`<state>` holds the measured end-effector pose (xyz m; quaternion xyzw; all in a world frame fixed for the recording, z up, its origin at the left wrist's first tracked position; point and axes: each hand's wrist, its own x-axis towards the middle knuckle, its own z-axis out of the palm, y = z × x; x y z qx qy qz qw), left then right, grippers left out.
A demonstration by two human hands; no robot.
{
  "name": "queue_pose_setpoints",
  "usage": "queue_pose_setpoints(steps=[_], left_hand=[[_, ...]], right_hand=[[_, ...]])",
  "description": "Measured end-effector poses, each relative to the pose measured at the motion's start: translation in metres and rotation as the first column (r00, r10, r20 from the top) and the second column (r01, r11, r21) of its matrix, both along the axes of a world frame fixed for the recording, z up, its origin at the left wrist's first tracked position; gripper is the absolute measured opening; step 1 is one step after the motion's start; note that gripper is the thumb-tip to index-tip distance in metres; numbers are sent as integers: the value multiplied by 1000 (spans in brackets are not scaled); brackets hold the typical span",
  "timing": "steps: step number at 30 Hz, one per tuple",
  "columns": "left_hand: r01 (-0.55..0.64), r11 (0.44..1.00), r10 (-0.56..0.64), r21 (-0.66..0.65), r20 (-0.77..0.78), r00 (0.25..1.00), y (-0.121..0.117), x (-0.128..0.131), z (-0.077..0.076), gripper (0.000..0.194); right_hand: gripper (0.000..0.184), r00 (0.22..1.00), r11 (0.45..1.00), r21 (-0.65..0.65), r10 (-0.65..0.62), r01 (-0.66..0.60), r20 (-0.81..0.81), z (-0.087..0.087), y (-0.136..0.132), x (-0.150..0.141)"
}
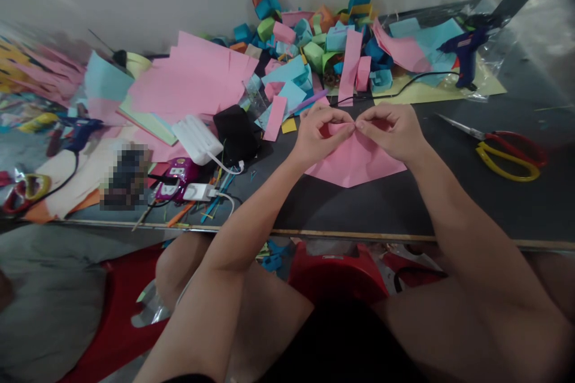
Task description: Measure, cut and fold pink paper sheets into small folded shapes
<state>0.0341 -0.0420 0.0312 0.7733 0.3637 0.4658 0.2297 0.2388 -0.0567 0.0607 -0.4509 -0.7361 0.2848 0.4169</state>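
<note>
A pink sheet of paper (354,164) lies on the dark table (386,203) in front of me, its near edge coming to a point. My left hand (317,134) and my right hand (393,130) rest on its far part, fingertips meeting at the middle. Both hands pinch the paper's top edge with thumbs and forefingers, fingers curled. The paper's far portion is hidden under my hands.
Behind lies a heap of folded coloured paper pieces (314,36) and loose pink sheets (193,78). A blue glue gun (465,48) stands at back right, red and yellow scissors (507,152) at right. A white power bank (197,139), black pouch (236,131) and cables sit left.
</note>
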Motion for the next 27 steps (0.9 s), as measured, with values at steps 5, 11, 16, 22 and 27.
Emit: queue_pose_setpoints(steps=[5,11,16,22,27], left_hand=[[13,1000,-14,-9,-11,1000,2,-1,0,43],[0,1000,0,6,-27,1000,2,-2,0,33],[1,1000,0,20,-12,1000,2,-1,0,38],[-29,999,28,-19,-58,998,9,-7,-2,56],[-11,995,-2,-96,-139,990,19,-16,-9,59]], right_hand=[[28,1000,1000,-16,-6,5,-31,-1,-1,-1],[25,998,999,-52,-1,-3,-69,-2,-2,-2],[27,996,999,-45,5,-9,-87,-1,-2,-3],[36,1000,999,-42,-9,9,7,0,3,6],[40,993,991,-135,3,13,115,-15,15,21]])
